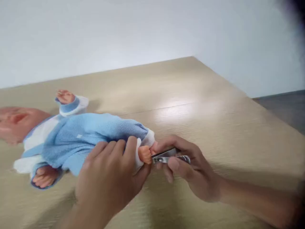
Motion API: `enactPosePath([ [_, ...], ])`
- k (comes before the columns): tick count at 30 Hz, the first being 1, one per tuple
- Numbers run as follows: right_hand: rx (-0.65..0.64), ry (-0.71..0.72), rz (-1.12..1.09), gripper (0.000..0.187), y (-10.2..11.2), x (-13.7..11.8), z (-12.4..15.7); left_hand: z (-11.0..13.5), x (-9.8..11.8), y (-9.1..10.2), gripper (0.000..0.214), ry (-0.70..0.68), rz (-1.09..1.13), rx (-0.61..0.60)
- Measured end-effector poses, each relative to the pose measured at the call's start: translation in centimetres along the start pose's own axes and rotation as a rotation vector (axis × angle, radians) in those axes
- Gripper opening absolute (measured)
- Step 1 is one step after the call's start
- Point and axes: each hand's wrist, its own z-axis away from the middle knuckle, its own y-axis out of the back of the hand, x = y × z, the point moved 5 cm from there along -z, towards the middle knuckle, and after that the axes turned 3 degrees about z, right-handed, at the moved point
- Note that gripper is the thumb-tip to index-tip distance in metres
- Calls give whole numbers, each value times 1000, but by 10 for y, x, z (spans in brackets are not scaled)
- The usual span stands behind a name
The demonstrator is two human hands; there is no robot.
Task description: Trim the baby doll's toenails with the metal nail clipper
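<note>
A baby doll (88, 130) in a light blue and white outfit lies on its back, its head at the left and its feet toward the middle. My left hand (111, 178) is closed around the doll's near lower leg, with the thumb under the bare foot (144, 155). In my right hand (193, 165), metal nail clippers (166, 157) are pinched between thumb and fingers. Their jaws touch or nearly touch the toes of that foot; the exact contact is too small to make out. The doll's other foot is partly hidden behind my right fingers.
The doll rests on a light wooden table (214, 127) with a seam across its top. A pale wall (119, 35) stands behind the far edge. The table's right edge runs diagonally, with dark floor (286, 106) beyond it.
</note>
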Motion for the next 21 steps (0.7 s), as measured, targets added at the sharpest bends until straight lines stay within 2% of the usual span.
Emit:
enactPosePath([
  [4,-9,37,-9,21,-2,0,-1,3,-1,2,26,-3,14,-55],
  [9,-12,27,16,21,-1,2,2,3,-1,1,27,7,29,-62],
  [15,132,6,59,20,11,4,0,2,-1,0,32,-14,22,-29],
  [21,130,-30,-4,23,16,11,-4,6,3,-5,30,-75,12,-103],
])
